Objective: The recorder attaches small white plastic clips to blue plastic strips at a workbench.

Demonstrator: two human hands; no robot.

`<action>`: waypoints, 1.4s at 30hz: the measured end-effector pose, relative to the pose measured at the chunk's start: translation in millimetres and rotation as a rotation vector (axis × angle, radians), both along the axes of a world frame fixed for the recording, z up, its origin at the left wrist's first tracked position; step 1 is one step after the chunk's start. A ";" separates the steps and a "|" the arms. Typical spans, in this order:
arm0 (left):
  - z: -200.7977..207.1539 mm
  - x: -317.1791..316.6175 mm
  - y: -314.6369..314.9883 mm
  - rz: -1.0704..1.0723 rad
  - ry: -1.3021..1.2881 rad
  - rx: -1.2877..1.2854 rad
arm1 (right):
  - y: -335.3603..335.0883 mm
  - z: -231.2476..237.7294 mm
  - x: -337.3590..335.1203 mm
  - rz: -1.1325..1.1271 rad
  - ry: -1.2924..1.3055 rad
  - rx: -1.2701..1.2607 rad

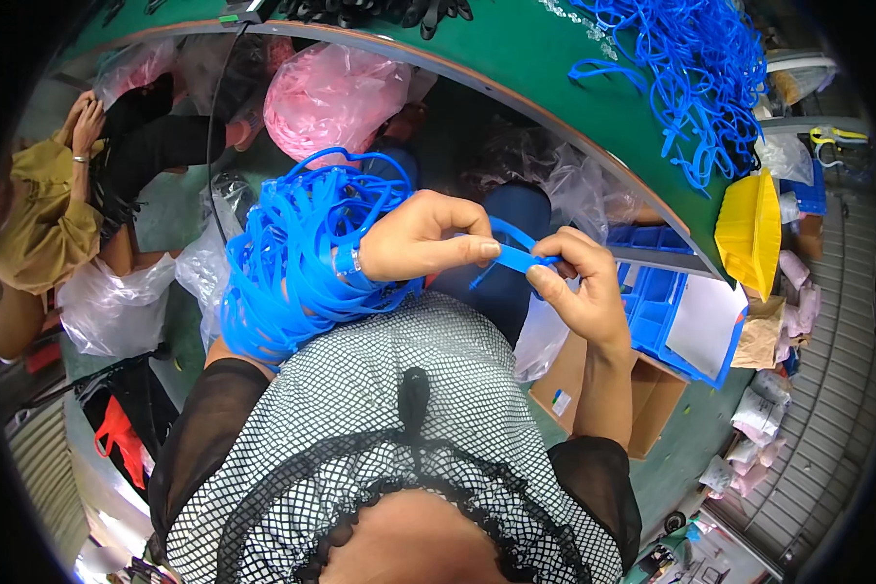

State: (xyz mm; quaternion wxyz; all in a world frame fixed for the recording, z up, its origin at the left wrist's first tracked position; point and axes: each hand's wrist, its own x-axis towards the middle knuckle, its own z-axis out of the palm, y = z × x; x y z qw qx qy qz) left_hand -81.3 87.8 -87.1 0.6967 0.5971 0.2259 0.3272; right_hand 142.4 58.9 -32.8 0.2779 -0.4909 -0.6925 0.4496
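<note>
Between my two hands is a flat blue rubbery strap [512, 257], bent into a small loop. My left hand [423, 237] pinches one side of it between thumb and forefinger. At the other side, the thumb and fingers of my right hand [586, 282] are closed on the strap. A thick bundle of looped blue straps [297, 253] hangs around my left forearm up to the wrist. Further off, a tangled heap of similar blue straps [701, 73] lies on the green table [516, 58].
The table's curved edge runs in front of me. At the right are a yellow bin [749, 234], blue trays [652, 311] and a cardboard box [594, 384]. Below the table sits a pink-filled plastic bag [331, 102]. Another person [49, 204] sits at the left.
</note>
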 end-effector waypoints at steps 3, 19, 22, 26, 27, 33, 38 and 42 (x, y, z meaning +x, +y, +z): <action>1.1 0.1 -0.9 0.005 0.106 -0.005 | -1.1 -1.0 1.3 -0.002 0.071 -0.085; 11.3 9.4 1.4 -0.030 -0.020 -0.212 | -5.4 -20.4 24.2 -0.010 0.236 -0.133; 15.0 9.3 6.3 -0.038 0.015 -0.210 | -1.5 -22.0 25.4 -0.016 0.222 -0.152; 11.3 13.7 11.4 0.003 0.047 -0.172 | 2.4 -23.6 26.8 -0.006 0.182 -0.120; 13.0 13.3 13.2 -0.005 0.049 -0.185 | 3.2 -22.7 27.6 -0.006 0.183 -0.121; 15.6 17.5 18.9 0.003 0.062 -0.212 | 6.8 -24.2 33.5 -0.009 0.148 -0.123; 12.0 26.1 23.9 -0.012 0.038 -0.250 | 9.7 -22.8 34.6 -0.034 0.127 -0.136; 14.5 32.4 27.2 -0.040 0.107 -0.068 | 14.2 -29.8 37.7 -0.043 0.164 -0.089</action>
